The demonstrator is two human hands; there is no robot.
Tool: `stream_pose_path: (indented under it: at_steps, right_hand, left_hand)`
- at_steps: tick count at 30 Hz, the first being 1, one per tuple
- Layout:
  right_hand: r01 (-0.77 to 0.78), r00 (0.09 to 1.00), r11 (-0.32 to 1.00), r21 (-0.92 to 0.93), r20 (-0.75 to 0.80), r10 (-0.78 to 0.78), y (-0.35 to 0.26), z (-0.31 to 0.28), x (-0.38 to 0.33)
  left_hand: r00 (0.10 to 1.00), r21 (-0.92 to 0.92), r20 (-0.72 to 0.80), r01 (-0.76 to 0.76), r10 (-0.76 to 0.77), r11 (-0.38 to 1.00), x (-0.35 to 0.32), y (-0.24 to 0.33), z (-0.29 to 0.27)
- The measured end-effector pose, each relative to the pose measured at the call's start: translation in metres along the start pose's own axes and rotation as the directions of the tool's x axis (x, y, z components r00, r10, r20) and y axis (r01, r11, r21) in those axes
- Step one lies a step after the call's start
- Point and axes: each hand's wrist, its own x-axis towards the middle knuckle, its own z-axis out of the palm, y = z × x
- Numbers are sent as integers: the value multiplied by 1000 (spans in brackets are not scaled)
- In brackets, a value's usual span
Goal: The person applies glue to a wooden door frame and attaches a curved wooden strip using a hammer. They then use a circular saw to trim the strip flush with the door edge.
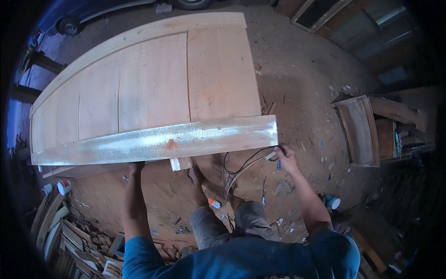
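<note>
A large pale wooden panel (153,79), made of several boards within a frame, lies raised in front of me. Bright light falls on its near rail (209,138), where a small heap of reddish dust (171,144) sits. My left hand (135,167) reaches under the near edge; its fingers are hidden. At the right near corner, my right hand (288,159) has its fingers closed beside a small pale block-like piece (270,156); what exactly they hold is unclear. A dark cable (226,162) and a lighter cord (243,170) run close by, toward my legs.
Offcuts (74,237) pile up at lower left, near a white tub (64,187). A wooden drawer-like frame (357,132) stands on the right. Behind it lies more timber. Scraps and an orange-white bottle (214,203) litter the dirt floor. A vehicle wheel (68,26) shows at far left.
</note>
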Motion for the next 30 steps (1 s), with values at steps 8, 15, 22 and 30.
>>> stream_pose_path:
  at_steps: [8,15,22,30]
  right_hand:
    - [-128,988,972,-198,60,142,98,-42,-94]
    - [-592,803,778,211,78,590,240,-83,-204]
    - [-626,630,566,537,-79,773,302,-133,-316]
    - [-516,545,435,738,-109,831,312,-93,-376]
  left_hand:
    - [561,-676,726,471,399,567,-131,234,-245]
    - [823,54,-509,-264,254,963,-76,386,-226]
    - [380,-240,83,-890,921,388,-163,554,-193]
    - [870,-330,-153,-492,468,806,-90,571,-209]
